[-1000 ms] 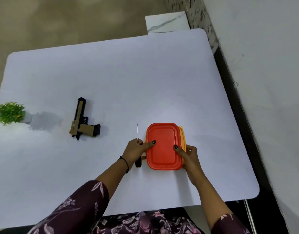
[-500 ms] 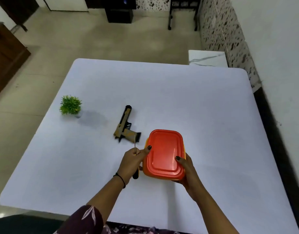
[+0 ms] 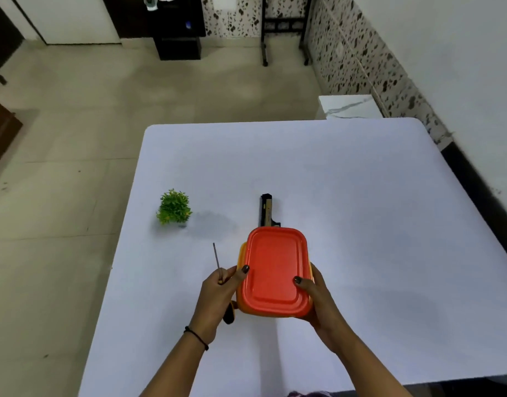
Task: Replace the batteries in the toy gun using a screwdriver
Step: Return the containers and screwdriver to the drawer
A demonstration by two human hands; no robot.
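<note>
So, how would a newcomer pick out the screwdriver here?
Over the white table, find the red-lidded box near the front. Just left of it, the left hand grips the screwdriver. It is the only thin metal rod there.

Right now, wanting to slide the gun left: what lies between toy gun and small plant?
Head view: between plant and toy gun lies only bare table, crossed by the plant's shadow.

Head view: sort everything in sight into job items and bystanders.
Job:
- gun, lying on the table behind the box
- screwdriver, gripped in the left hand
- box, lid on, held by both hands, right hand at its side; contents unseen, probably batteries

Bystanders:
- plant
- white block beyond the table
</note>
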